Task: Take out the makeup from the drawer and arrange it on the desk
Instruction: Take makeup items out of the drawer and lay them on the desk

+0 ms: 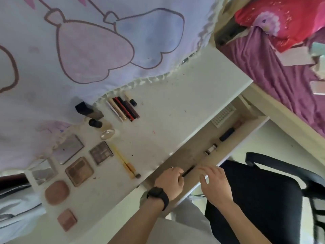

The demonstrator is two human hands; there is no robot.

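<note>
The drawer (191, 155) stands pulled out below the white desk (167, 117). My left hand (169, 182), with a black watch on the wrist, grips a thin black pencil (188, 170) inside the drawer. Beside it my right hand (215, 182) rests with relaxed fingers on the drawer's front edge. Further along the drawer lie a small bottle (211, 149), a dark tube (226, 134) and a white grid tray (223, 115). On the desk, a row of pencils (123, 108), several palettes (101, 152), a pink compact (56, 192), bottles (95, 123) and a yellow brush (125, 162) are laid out.
A printed curtain (88, 50) hangs over the back of the desk. A black office chair (274, 191) stands to the right of the drawer. A bed with purple sheet (281, 73) and red pillow (290, 20) lies beyond the desk's right end.
</note>
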